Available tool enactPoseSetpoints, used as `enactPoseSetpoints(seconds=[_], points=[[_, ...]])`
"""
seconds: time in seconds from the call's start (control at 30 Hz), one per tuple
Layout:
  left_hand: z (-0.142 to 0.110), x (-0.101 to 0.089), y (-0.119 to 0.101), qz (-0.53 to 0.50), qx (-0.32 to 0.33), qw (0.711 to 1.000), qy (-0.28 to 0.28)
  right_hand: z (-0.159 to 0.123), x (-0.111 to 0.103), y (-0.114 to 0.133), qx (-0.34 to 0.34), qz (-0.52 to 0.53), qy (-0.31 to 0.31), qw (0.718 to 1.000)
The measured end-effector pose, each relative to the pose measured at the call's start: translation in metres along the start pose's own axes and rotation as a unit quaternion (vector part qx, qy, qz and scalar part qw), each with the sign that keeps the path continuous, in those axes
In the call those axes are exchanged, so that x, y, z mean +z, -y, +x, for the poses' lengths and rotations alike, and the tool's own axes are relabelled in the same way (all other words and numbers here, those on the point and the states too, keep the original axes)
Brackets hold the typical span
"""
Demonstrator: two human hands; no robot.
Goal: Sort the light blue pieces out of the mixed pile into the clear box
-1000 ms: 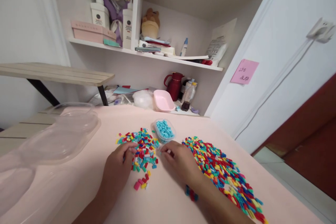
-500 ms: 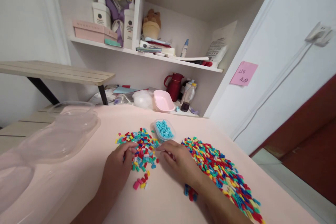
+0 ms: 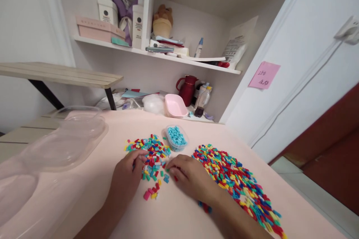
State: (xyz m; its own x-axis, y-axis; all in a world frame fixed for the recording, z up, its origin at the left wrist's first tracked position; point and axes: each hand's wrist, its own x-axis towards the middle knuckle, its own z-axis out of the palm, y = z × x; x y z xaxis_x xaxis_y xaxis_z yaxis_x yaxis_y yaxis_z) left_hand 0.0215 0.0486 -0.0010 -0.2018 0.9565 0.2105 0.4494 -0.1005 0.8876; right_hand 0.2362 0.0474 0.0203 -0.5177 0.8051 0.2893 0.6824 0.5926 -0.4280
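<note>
A loose pile of small colourful plastic building bricks (image 3: 153, 153) lies on the pink tabletop. My left hand (image 3: 130, 168) rests at its left edge, fingers curled in; a dark blue bit shows by them, but what they hold is unclear. At the pile's right side, my right hand (image 3: 190, 175) has its fingers bent down to the table, with a green brick at the fingertips and a red brick (image 3: 175, 178) under the thumb. Anything within its grasp is hidden. Just beyond stands a clear tub (image 3: 183, 145) of light blue bricks.
A larger spread of mixed bricks (image 3: 235, 179) lies to the right, partly behind my right forearm. Nearer me is a small brick cluster (image 3: 153, 192). Clear plastic containers (image 3: 60, 147) stand at left. A pink basin (image 3: 176, 106) and red jug (image 3: 187, 90) are at the back.
My right hand has drawn slightly toward me, its fingers more bent. Light blue and green bricks now lie apart at the pile's near right edge. My left hand has barely moved.
</note>
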Motion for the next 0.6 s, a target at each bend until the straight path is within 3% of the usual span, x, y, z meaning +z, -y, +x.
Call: enactPoseSetpoints(seconds=[0.2, 0.43, 0.53, 0.6], points=[[0.001, 0.000, 0.001, -0.006, 0.000, 1.000, -0.001, -0.001, 0.008, -0.005, -0.029, 0.013, 0.006, 0.999], [0.000, 0.000, 0.000, 0.000, 0.004, 1.000, -0.007, -0.003, 0.006, 0.000, -0.018, 0.033, -0.002, 0.999], [-0.001, 0.000, -0.001, 0.002, 0.003, 1.000, -0.008, 0.001, 0.001, 0.000, -0.010, 0.063, -0.048, 0.997], [-0.001, 0.000, -0.001, -0.003, -0.001, 1.000, -0.003, 0.006, -0.004, -0.005, 0.011, 0.076, -0.128, 0.989]])
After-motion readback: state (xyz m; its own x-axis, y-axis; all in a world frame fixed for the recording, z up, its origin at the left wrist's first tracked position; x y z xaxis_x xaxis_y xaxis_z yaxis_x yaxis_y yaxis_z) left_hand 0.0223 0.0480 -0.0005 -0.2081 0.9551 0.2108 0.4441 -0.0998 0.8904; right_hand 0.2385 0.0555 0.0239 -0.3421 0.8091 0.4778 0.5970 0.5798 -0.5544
